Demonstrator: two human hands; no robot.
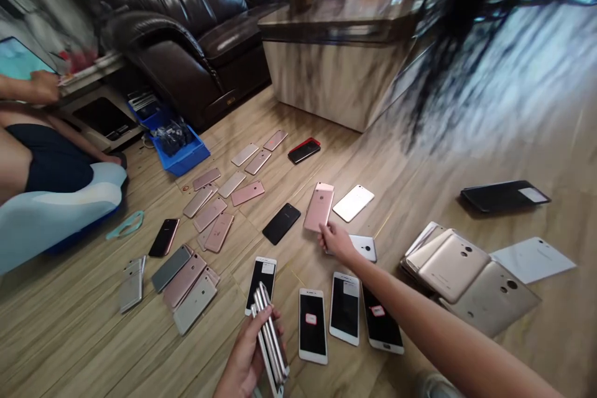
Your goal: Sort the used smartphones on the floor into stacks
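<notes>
On the wood-plank floor (112, 342), phones (312, 326) lie in loose rows, their small labels unreadable. The left hand (245, 354) grips a stack of white smartphones (269, 336); the right hand (336, 242) holds a rose-gold smartphone (319, 207) by its near end.

Smartphones (278, 224) spread on a wooden floor (93, 342), tray (183, 157) behind them, sofa (172, 31) beyond, side table (340, 81) beside it

light: bright | glare: wood floor (508, 99) | blur: upper right | warp: frame edges
</notes>
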